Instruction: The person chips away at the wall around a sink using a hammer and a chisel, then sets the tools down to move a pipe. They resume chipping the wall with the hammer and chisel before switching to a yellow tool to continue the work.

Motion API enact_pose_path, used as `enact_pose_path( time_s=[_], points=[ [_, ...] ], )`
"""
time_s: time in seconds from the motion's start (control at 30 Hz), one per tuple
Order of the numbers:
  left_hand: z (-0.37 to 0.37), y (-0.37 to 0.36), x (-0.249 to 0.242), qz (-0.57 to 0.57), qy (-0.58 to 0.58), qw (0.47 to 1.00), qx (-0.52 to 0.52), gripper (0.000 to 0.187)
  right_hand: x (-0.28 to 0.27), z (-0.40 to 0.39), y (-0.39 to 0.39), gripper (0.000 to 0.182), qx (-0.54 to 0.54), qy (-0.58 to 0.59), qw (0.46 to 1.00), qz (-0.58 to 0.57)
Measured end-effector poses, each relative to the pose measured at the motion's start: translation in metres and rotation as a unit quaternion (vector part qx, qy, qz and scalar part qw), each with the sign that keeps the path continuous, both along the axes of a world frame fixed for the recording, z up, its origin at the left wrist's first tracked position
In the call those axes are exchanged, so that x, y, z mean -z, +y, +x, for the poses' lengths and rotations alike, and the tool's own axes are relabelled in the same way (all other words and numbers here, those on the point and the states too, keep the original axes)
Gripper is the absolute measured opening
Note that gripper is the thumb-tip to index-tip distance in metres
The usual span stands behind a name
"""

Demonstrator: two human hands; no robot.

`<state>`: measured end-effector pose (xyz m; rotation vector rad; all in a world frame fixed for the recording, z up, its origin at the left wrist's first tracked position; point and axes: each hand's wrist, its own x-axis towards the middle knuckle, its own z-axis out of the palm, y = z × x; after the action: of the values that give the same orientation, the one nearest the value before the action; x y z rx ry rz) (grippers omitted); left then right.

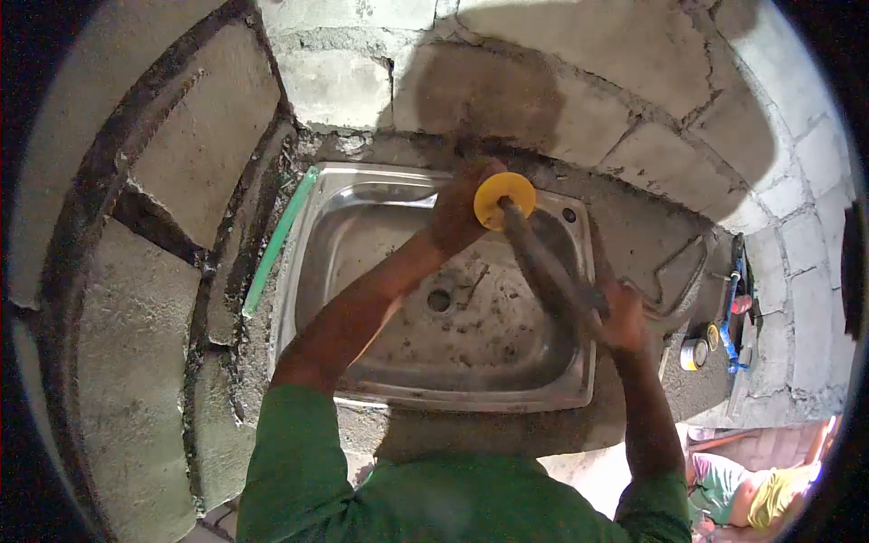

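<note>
My left hand is closed around the grip of a chisel behind its round yellow hand guard, over the back right of a steel sink. A long dark shaft runs from the guard toward my right hand. That hand is closed over the sink's right rim on what looks like a hammer; blur hides where shaft and hammer meet. The chisel's tip is hidden behind my left hand. Grit and dark crumbs lie in the basin around the drain hole.
A green strip lies along the sink's left edge. Rough block walls rise behind and at the left. On the right ledge are a bent metal rod, a small round tin and blue tools. Another person is at the lower right.
</note>
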<state>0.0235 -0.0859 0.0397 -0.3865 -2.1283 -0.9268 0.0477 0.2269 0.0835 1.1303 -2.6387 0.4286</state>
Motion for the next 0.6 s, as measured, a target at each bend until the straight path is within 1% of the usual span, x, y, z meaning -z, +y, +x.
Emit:
enact_pose_path(
  time_s=[0.03, 0.07, 0.1, 0.13, 0.17, 0.2, 0.23, 0.27, 0.3, 0.33, 0.37, 0.4, 0.43, 0.47, 0.5, 0.53, 0.57, 0.6],
  points=[
    [0.004, 0.002, -0.004, -0.014, -0.01, 1.0, 0.017, 0.049, -0.019, 0.006, -0.016, 0.049, 0.091, -0.115, 0.989, 0.004],
    [0.004, 0.002, -0.009, -0.029, -0.019, 0.999, 0.037, 0.05, -0.018, 0.009, -0.01, 0.049, 0.097, -0.113, 0.989, 0.002],
    [-0.004, -0.004, -0.006, -0.033, -0.011, 0.999, 0.038, 0.05, -0.013, 0.006, -0.006, 0.046, 0.12, -0.092, 0.988, -0.028],
    [-0.008, -0.008, 0.008, -0.005, -0.011, 0.998, 0.061, 0.05, -0.008, 0.012, 0.004, 0.044, 0.149, -0.082, 0.984, -0.054],
    [-0.016, -0.014, 0.019, 0.021, -0.009, 0.996, 0.086, 0.05, -0.009, 0.023, 0.016, 0.044, 0.16, -0.084, 0.982, -0.056],
    [-0.027, -0.023, 0.013, 0.054, 0.073, 0.996, 0.027, 0.047, -0.014, 0.032, 0.028, 0.043, 0.128, -0.069, 0.979, -0.142],
    [-0.036, -0.035, 0.008, 0.09, 0.149, 0.984, -0.033, 0.043, -0.015, 0.042, 0.041, 0.042, 0.095, -0.056, 0.969, -0.223],
    [-0.03, -0.057, -0.02, -0.014, 0.132, 0.987, -0.096, 0.031, -0.011, 0.051, 0.059, 0.042, 0.105, -0.055, 0.968, -0.221],
    [-0.013, -0.061, -0.059, 0.088, 0.118, 0.986, -0.08, 0.024, -0.006, 0.06, 0.079, 0.047, 0.129, 0.011, 0.969, -0.213],
    [0.006, -0.057, -0.09, 0.196, 0.002, 0.98, -0.02, 0.021, -0.002, 0.068, 0.091, 0.052, 0.149, 0.075, 0.965, -0.203],
    [-0.006, -0.069, -0.089, -0.032, 0.105, 0.986, -0.123, 0.016, -0.006, 0.071, 0.093, 0.052, 0.151, 0.071, 0.965, -0.203],
    [-0.007, -0.064, -0.092, -0.035, 0.104, 0.986, -0.122, 0.016, -0.018, 0.069, 0.093, 0.052, 0.161, 0.034, 0.959, -0.229],
    [-0.007, -0.056, -0.098, 0.07, 0.056, 0.995, -0.05, 0.017, -0.024, 0.066, 0.094, 0.052, 0.167, -0.001, 0.952, -0.256],
    [-0.009, -0.052, -0.106, 0.173, 0.009, 0.985, 0.023, 0.019, -0.024, 0.063, 0.096, 0.052, 0.163, 0.0, 0.951, -0.263],
    [-0.055, -0.068, -0.07, 0.332, 0.009, 0.911, 0.243, 0.028, -0.023, 0.061, 0.096, 0.05, 0.178, -0.011, 0.943, -0.281],
    [-0.028, -0.054, -0.094, 0.145, -0.075, 0.984, 0.07, 0.033, -0.022, 0.057, 0.096, 0.049, 0.191, -0.025, 0.935, -0.297],
    [-0.032, -0.046, -0.088, 0.138, -0.058, 0.988, 0.035, 0.032, -0.028, 0.054, 0.096, 0.049, 0.184, -0.028, 0.936, -0.297],
    [-0.041, -0.043, -0.081, 0.13, -0.038, 0.991, -0.003, 0.031, -0.039, 0.049, 0.092, 0.045, 0.155, -0.077, 0.942, -0.287]
  ],
)
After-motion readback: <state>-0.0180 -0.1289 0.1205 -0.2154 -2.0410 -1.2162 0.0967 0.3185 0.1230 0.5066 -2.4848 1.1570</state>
